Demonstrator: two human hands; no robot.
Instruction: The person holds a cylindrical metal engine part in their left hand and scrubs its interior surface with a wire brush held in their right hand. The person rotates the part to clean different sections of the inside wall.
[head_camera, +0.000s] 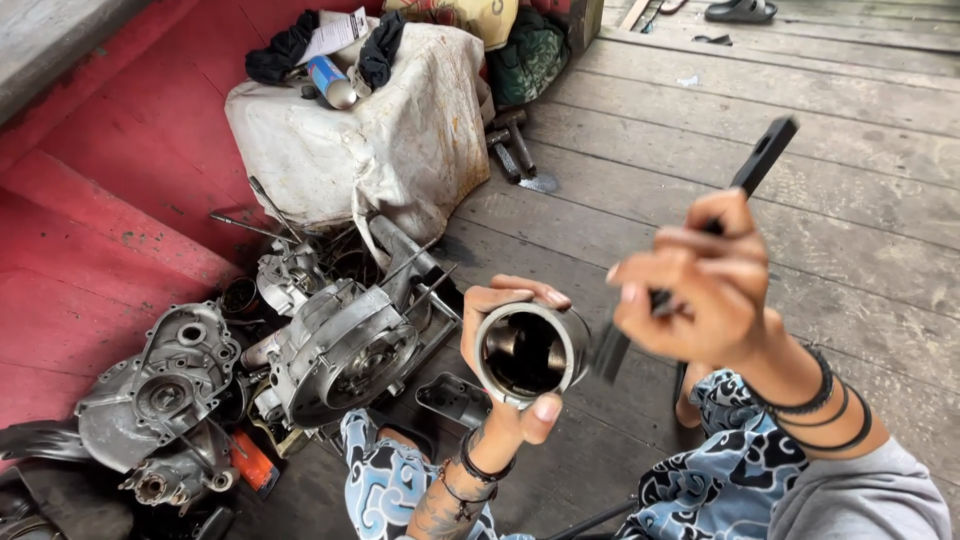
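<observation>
Piston (527, 352), hollow open side turned up toward the camera for a look inside, is gripped at centre frame by the left hand (505, 345), while a black flat tool (700, 235) is clenched at 3 o'clock by the right hand (690, 295), engine cases (345, 345) lying at 9 o'clock.

Soft even daylight, faint shadows, slight motion blur, wide-angle edge distortion.

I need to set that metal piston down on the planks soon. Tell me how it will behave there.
The metal piston, held in the left hand, looks rigid and probably heavy for its size. Being cylindrical, it would likely roll on the wooden floor if laid on its side. Its hollow, open end suggests it should stand steadily upright.
</observation>
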